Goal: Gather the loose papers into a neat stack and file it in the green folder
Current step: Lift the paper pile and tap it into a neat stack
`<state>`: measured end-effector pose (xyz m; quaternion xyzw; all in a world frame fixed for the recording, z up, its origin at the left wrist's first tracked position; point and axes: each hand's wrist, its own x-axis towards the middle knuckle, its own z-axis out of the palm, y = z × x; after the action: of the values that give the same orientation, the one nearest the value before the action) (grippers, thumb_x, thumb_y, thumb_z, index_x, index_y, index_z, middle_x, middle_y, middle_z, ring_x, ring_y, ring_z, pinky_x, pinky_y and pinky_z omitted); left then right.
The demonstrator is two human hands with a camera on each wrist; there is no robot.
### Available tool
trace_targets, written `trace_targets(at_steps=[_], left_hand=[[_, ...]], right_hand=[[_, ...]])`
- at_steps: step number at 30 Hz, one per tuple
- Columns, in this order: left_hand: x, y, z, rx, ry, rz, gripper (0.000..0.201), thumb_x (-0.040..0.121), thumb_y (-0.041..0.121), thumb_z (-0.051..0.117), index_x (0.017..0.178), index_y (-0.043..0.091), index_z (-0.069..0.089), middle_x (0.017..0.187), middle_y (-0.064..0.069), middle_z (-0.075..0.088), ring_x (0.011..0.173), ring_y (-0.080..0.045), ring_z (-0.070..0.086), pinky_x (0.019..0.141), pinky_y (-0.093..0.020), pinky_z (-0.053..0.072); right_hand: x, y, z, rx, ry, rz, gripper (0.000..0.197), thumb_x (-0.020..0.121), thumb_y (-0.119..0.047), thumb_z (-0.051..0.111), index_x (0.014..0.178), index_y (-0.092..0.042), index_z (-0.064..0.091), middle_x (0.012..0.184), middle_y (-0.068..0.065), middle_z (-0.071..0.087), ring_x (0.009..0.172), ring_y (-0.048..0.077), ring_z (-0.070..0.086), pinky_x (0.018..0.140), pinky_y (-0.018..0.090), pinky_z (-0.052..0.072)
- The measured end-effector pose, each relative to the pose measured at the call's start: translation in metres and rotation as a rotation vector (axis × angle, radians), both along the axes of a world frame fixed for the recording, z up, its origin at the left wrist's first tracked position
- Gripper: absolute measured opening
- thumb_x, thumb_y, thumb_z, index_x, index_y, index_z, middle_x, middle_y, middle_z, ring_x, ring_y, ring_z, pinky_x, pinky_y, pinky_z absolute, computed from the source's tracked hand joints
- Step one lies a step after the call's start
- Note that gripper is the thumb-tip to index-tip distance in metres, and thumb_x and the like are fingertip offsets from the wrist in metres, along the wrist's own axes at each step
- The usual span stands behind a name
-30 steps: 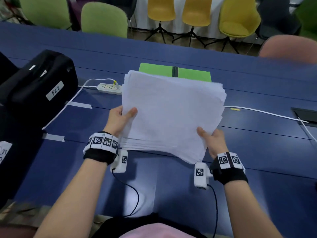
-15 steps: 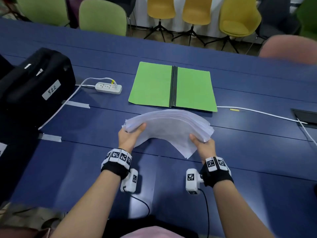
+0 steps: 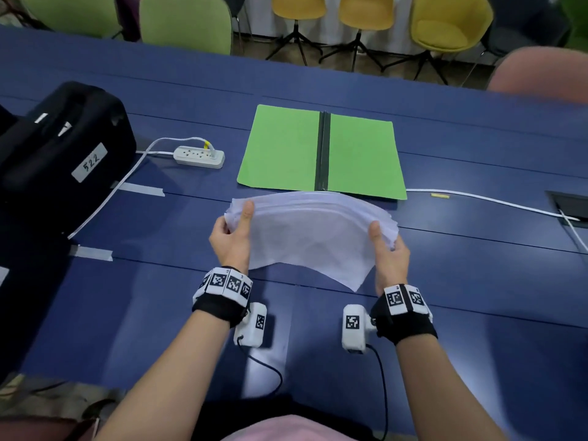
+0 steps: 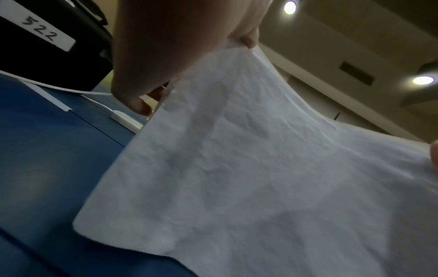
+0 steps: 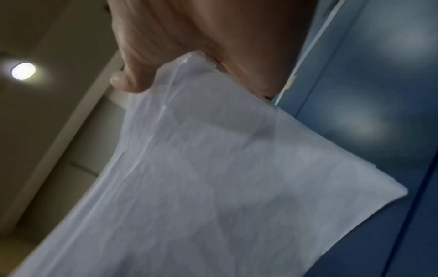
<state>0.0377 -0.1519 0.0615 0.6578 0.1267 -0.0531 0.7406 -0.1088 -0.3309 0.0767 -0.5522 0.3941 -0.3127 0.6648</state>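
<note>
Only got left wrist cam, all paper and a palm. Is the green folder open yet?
Observer: Yes. The green folder lies open flat on the table, just beyond the paper stack.
Operator: Right hand on the stack too?
Observer: Yes, the right hand grips its right edge, the left hand its left edge.
Operator: Edges squared?
Observer: No, the sheets are fanned and one corner hangs low toward the person.

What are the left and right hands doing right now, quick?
Left hand: grips the left edge of the paper stack.
Right hand: grips the stack's right edge.
</note>
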Motion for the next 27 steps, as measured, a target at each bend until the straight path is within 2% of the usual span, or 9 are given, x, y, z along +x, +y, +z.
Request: trace_targets(at_steps=[4,6,8,10,14,20,22,24,27], left_hand=[[0.002,-0.001,-0.002,-0.011,0.038,-0.004,0.043,0.067,0.048,0.077,0.064,0.021,0.044,0.068,0.007,0.042,0.065,-0.011,0.037,0.062,-0.024,0.035],[0.002,-0.001,0.000,-0.009,0.007,0.002,0.036,0.069,0.042,0.077,0.072,0.017,0.052,0.072,0.006,0.049,0.067,-0.010,0.043,0.066,-0.022,0.040],[0.003,-0.001,0.003,-0.004,-0.069,0.031,0.034,0.070,0.036,0.079,0.078,0.013,0.056,0.073,0.004,0.051,0.064,-0.006,0.046,0.065,-0.015,0.042],[0.004,-0.002,0.007,0.019,-0.118,0.058,0.039,0.066,0.039,0.081,0.081,0.012,0.057,0.074,0.003,0.052,0.061,-0.004,0.047,0.063,-0.013,0.043],[0.009,-0.003,0.008,0.046,-0.091,0.059,0.042,0.063,0.045,0.082,0.076,0.017,0.053,0.076,0.000,0.050,0.065,-0.012,0.045,0.065,-0.022,0.044],[0.007,0.000,0.007,0.097,-0.159,-0.009,0.039,0.070,0.034,0.081,0.096,0.014,0.061,0.089,0.005,0.062,0.076,-0.006,0.058,0.072,-0.012,0.048],[0.007,0.002,0.004,0.114,-0.134,-0.016,0.043,0.067,0.036,0.082,0.098,0.015,0.060,0.093,0.004,0.063,0.080,-0.009,0.059,0.079,-0.019,0.051],[0.008,0.006,0.002,0.082,-0.108,0.000,0.041,0.068,0.036,0.081,0.096,0.015,0.060,0.092,0.002,0.063,0.081,-0.012,0.059,0.083,-0.028,0.052],[0.008,0.009,0.000,0.073,-0.104,-0.038,0.029,0.073,0.031,0.077,0.089,0.016,0.058,0.085,0.003,0.062,0.077,-0.012,0.056,0.080,-0.030,0.050]], right_hand=[[0.003,-0.002,-0.002,0.048,-0.024,-0.061,0.029,0.085,-0.041,0.065,0.086,-0.012,0.063,0.081,0.005,0.052,0.068,0.011,0.049,0.057,0.015,0.047],[0.006,-0.002,0.000,0.032,-0.021,-0.090,0.044,0.080,-0.051,0.066,0.089,-0.007,0.063,0.082,0.003,0.052,0.074,0.012,0.047,0.066,0.020,0.045],[0.010,0.000,0.003,0.010,-0.022,-0.117,0.041,0.076,-0.055,0.067,0.085,-0.015,0.062,0.081,-0.001,0.053,0.075,0.010,0.045,0.075,0.025,0.042],[0.014,-0.002,0.005,-0.023,-0.001,-0.141,0.033,0.074,-0.052,0.068,0.079,-0.021,0.058,0.082,-0.002,0.054,0.077,0.012,0.047,0.080,0.027,0.043],[0.016,-0.002,0.005,-0.079,0.018,-0.178,0.005,0.074,-0.024,0.060,0.077,-0.026,0.057,0.085,-0.002,0.060,0.074,0.010,0.055,0.080,0.029,0.046],[0.011,-0.004,-0.004,-0.098,-0.014,-0.164,0.013,0.081,-0.032,0.062,0.074,-0.024,0.054,0.079,-0.005,0.053,0.073,0.009,0.048,0.074,0.022,0.040],[0.011,-0.002,-0.005,-0.120,0.012,-0.141,0.021,0.087,-0.026,0.063,0.070,-0.024,0.051,0.069,-0.009,0.051,0.060,0.001,0.045,0.066,0.016,0.039],[0.010,-0.003,-0.007,-0.109,0.012,-0.156,0.020,0.085,-0.020,0.062,0.069,-0.024,0.051,0.066,-0.008,0.050,0.052,-0.001,0.043,0.064,0.020,0.039],[0.009,-0.003,-0.006,-0.052,-0.014,-0.188,0.017,0.082,-0.021,0.063,0.072,-0.020,0.050,0.068,-0.010,0.050,0.057,-0.003,0.044,0.065,0.017,0.038]])
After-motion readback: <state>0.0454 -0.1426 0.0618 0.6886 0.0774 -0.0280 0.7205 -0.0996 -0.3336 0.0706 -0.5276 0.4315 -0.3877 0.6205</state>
